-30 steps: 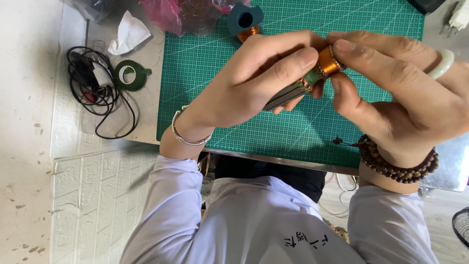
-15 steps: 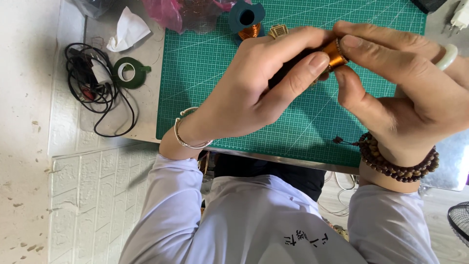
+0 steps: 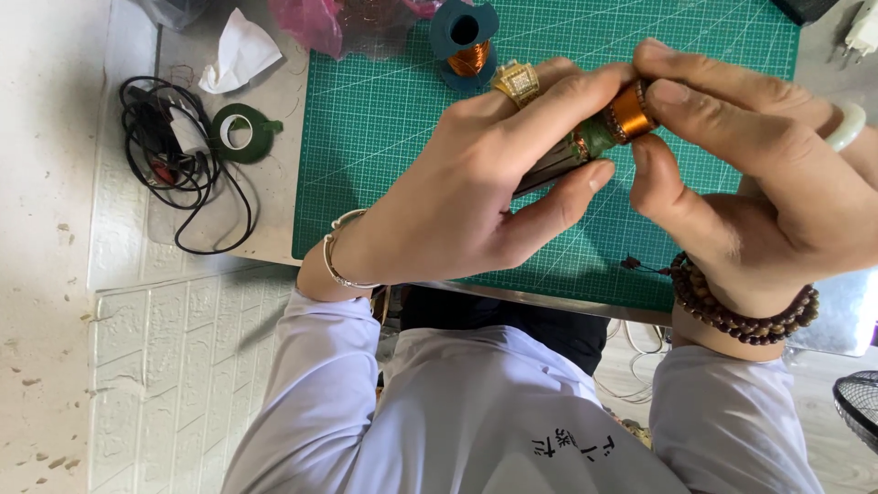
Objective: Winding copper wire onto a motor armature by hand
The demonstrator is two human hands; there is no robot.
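Note:
Above the green cutting mat (image 3: 384, 137), my left hand (image 3: 466, 192) grips a small motor rotor (image 3: 585, 146) with a grey slotted core, a green band and a copper end. A gold ring sits on one finger of that hand. My right hand (image 3: 759, 192) pinches the copper end (image 3: 631, 112) between thumb and fingers. It wears a pale bangle and a brown bead bracelet at the wrist; the left wrist has a thin silver bangle. Much of the rotor is hidden by the fingers.
A teal spool of copper wire (image 3: 466, 41) stands at the mat's far edge, next to a pink plastic bag (image 3: 320, 18). Left of the mat lie a roll of green tape (image 3: 242, 131), a tangle of black cable (image 3: 174, 160) and a crumpled tissue (image 3: 240, 50).
Both hands stayed on the rotor and turned it slightly; the left fingers shifted, so the grey core, hidden half a second ago, shows again and the gold ring is exposed.

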